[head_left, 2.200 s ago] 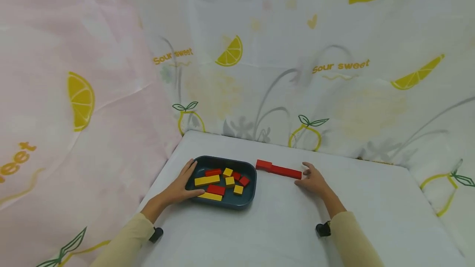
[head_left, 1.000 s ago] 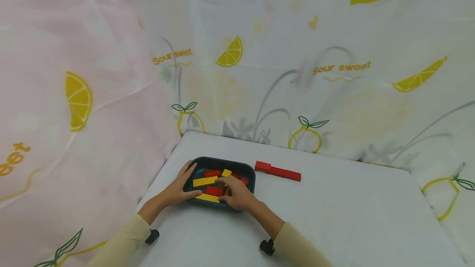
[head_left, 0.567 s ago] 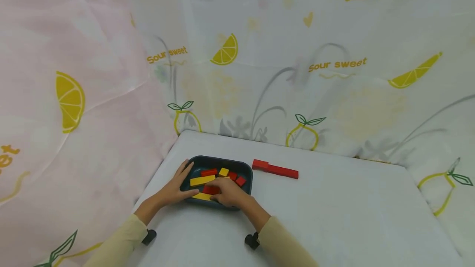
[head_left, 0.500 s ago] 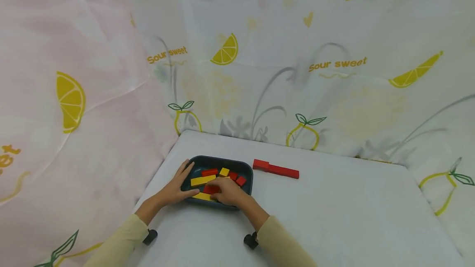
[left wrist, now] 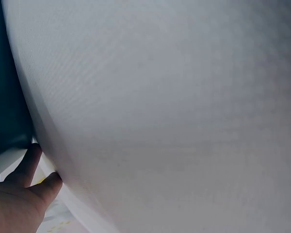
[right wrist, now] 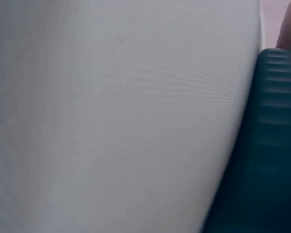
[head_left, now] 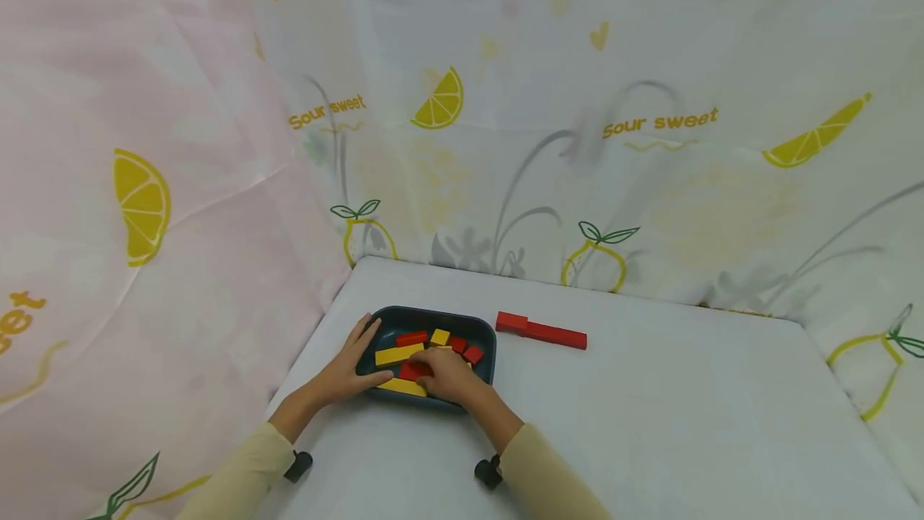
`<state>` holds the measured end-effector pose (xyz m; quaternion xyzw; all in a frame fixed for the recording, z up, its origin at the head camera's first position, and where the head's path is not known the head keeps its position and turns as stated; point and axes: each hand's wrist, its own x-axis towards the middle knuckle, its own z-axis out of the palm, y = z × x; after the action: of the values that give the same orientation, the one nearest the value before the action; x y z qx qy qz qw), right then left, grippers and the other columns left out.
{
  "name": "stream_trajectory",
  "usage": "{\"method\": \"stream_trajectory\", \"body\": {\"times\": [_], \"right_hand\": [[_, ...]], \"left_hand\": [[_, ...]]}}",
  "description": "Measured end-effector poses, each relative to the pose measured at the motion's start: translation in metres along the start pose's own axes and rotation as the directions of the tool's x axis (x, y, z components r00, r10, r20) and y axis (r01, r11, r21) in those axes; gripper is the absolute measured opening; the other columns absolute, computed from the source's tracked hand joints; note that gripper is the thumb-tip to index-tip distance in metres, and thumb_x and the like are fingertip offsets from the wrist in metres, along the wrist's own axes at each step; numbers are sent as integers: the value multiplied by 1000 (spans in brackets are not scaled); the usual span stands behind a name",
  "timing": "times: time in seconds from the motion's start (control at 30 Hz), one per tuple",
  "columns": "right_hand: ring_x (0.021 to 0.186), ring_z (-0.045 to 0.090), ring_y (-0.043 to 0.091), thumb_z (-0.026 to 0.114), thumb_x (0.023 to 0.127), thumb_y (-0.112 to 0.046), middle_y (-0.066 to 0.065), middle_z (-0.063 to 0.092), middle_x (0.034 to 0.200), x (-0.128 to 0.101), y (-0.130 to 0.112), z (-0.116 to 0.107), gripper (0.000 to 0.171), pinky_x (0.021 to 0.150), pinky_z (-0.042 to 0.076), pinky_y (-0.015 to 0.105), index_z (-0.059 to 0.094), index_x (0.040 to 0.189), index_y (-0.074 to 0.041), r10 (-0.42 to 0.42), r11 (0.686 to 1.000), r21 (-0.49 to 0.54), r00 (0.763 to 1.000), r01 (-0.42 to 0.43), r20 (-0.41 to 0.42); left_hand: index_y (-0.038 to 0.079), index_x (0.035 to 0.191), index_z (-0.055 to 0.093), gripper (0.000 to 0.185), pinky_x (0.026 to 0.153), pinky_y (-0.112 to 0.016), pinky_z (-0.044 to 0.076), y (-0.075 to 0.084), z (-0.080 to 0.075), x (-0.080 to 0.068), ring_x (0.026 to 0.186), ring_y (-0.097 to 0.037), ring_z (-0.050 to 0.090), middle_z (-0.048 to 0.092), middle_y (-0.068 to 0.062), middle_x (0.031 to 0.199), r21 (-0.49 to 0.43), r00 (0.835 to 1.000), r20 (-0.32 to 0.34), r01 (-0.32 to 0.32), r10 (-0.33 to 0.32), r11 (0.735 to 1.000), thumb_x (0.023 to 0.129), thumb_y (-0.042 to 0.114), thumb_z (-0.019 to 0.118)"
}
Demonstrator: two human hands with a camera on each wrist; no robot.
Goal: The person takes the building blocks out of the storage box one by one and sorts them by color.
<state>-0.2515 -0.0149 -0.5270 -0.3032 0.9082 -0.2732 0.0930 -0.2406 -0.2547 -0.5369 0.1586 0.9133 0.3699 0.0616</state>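
Since the earlier frame, the right hand has left the three-o'clock end of the long red bar and come across into the tray. Take the tray's middle as the clock centre, with twelve pointing away from the person. At nine, the left hand spreads wide along the rim, thumb by the near edge, steadying the tray. Nearest inside, at seven, lies a long yellow block. Just beyond it, toward eight, the right thumb and fingers are curled narrowly round a red block — how firmly, I cannot tell. Picking out that block seems to be the step in hand. A next move would call for a sure pinch and a straight lift over the rim — without dragging the yellow neighbours — while the left hand keeps the tray still.

Farther in, another long yellow stick lies at nine, a red stick at eleven, a yellow cube near one and a red cube at three; the right hand partly covers other yellow pieces. Outside, between two and three on the surface, a short red piece meets the long bar's end. Farthest, at twelve, hangs a lemon-print cloth.
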Motion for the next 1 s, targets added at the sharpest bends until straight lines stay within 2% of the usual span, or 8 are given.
{"method": "stream_trajectory", "body": {"times": [0.23, 0.57, 0.8, 1.0], "right_hand": [[99, 62, 12, 69, 93, -16, 1, 71, 116, 3, 0, -2, 33, 92, 54, 26, 68, 125, -11, 7, 1000, -21, 1000, -7, 0], [103, 63, 14, 70, 93, -20, 3, 67, 120, 7, -4, 1, 35, 91, 55, 29, 66, 127, -13, 20, 995, -97, 1000, -19, 13], [90, 58, 12, 75, 88, -19, 0, 66, 110, 11, -5, 4, 35, 79, 55, 25, 68, 123, -15, 48, 987, -153, 999, -45, 16], [85, 55, 12, 76, 88, -24, 1, 64, 109, 11, -6, 4, 36, 74, 52, 23, 69, 121, -15, 83, 978, -193, 996, -77, 19]], "left_hand": [[20, 160, 11, 99, 109, -74, 25, 2, -1, 1, 148, -45, 16, -4, -14, 167, 4, 1000, 3, 4, -4, 1000, 87, 49, 70], [19, 160, 11, 101, 109, -74, 25, 3, -4, 1, 149, -46, 15, -5, -14, 167, 2, 1000, 10, 16, -16, 1000, 86, 52, 70], [19, 160, 11, 99, 108, -74, 25, 0, 0, 0, 148, -46, 16, -4, -15, 167, -12, 1000, -1, 8, -8, 1000, 86, 49, 71], [19, 160, 11, 100, 108, -74, 26, -1, 2, 0, 147, -46, 17, -3, -14, 167, -6, 1000, -7, 0, 0, 1000, 86, 47, 71]]}}
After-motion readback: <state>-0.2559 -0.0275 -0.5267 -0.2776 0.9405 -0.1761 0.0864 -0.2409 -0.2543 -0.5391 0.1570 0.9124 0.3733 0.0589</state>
